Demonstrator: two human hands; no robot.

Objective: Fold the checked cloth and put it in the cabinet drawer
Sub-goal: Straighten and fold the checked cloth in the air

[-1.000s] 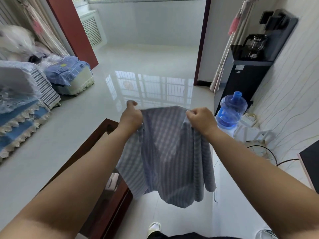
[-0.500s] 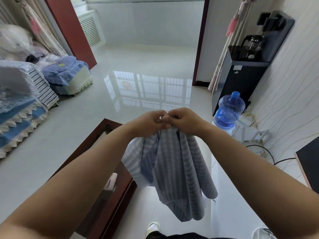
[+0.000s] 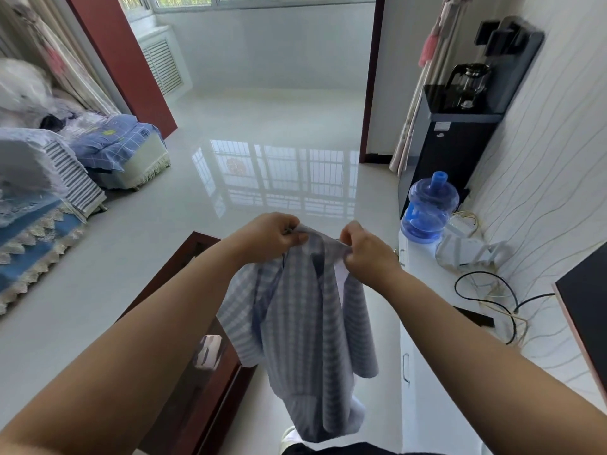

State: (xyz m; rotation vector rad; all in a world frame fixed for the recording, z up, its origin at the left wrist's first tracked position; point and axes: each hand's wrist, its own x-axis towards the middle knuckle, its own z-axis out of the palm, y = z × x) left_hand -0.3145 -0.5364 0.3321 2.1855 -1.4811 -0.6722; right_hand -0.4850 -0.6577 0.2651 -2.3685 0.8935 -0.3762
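1. I see my left hand [image 3: 267, 236] and right hand [image 3: 364, 254] each pinching the checked cloth [image 3: 305, 326] by its top edge; it hangs in the air over the floor.
2. The white cabinet [image 3: 423, 372] stands just right, its drawers closed; a blue water jug [image 3: 428, 206] sits on top.

Both bare arms stretched out front, left hand [image 3: 267, 236] and right hand [image 3: 368, 254] a little apart, each with a pinching grip on the top edge of the blue-and-white checked cloth [image 3: 305, 330]. Cloth hanging down in loose folds, bottom end dangling above the glossy white tile floor [image 3: 262, 165]. Dark reddish wooden coffee table with a glass top [image 3: 184, 372] just left of it. White low cabinet [image 3: 427, 372] off to the right, with a blue plastic water jug [image 3: 428, 206] and some tangled black cables [image 3: 492, 297] sitting on top. Black water dispenser with a glass kettle [image 3: 460, 133] behind the jug, by the wall.
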